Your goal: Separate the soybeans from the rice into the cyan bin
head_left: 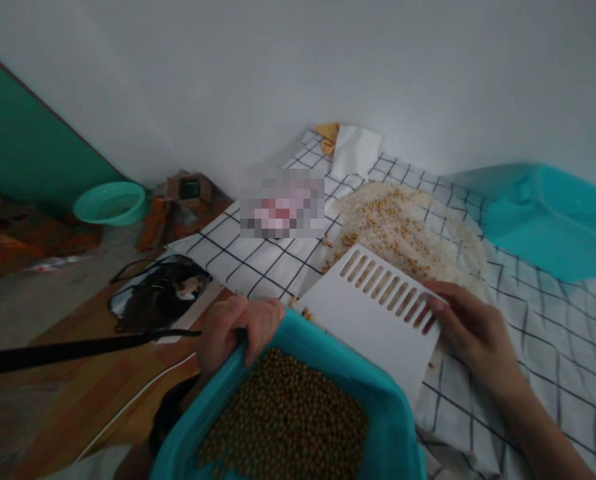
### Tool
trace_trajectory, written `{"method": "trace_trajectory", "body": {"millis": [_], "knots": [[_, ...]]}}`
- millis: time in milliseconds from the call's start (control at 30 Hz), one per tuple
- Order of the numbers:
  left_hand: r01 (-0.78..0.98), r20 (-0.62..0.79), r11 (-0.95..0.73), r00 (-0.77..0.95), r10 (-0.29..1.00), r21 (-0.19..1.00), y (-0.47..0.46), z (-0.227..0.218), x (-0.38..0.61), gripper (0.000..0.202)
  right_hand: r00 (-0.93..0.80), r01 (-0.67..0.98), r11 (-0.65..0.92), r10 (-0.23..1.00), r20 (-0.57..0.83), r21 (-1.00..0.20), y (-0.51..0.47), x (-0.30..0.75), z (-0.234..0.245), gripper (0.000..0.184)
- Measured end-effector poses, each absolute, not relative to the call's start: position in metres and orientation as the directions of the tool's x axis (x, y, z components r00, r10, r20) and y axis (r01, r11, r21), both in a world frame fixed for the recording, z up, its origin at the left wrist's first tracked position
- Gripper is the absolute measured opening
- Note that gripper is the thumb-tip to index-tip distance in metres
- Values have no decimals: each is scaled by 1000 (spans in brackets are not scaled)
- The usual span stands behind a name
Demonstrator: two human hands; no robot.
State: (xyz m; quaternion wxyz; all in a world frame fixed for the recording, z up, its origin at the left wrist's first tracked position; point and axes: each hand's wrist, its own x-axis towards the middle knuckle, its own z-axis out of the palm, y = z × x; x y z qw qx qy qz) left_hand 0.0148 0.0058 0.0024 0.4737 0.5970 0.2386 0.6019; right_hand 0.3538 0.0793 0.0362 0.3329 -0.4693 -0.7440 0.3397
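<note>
My left hand grips the far rim of a teal plastic basin that is full of small brown beans. My right hand holds the right edge of a white slotted plastic board, which leans with its lower edge at the basin's rim. Beyond the board, a heap of white grains mixed with yellow-brown beans lies on a white checked cloth.
A second teal basin stands at the right on the cloth. A small green bowl and a pile of clutter sit by the wall at the left. A black bag and a black strap lie on the wooden floor.
</note>
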Motion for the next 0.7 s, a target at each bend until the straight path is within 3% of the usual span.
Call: {"method": "trace_trajectory", "body": {"millis": [133, 400, 600, 700], "knots": [[-273, 476, -425, 163, 864, 863, 5, 3, 12, 69, -283, 451, 343, 930, 232, -824, 76, 354, 39, 17], [-283, 464, -414, 134, 876, 865, 4, 6, 15, 68, -8, 366, 289, 951, 308, -885, 74, 360, 41, 15], [-281, 475, -424, 148, 867, 861, 5, 5, 14, 69, -16, 439, 271, 956, 294, -857, 71, 348, 37, 19], [-267, 486, -436, 165, 858, 859, 6, 5, 12, 69, -118, 409, 268, 964, 240, -873, 70, 341, 39, 19]]}}
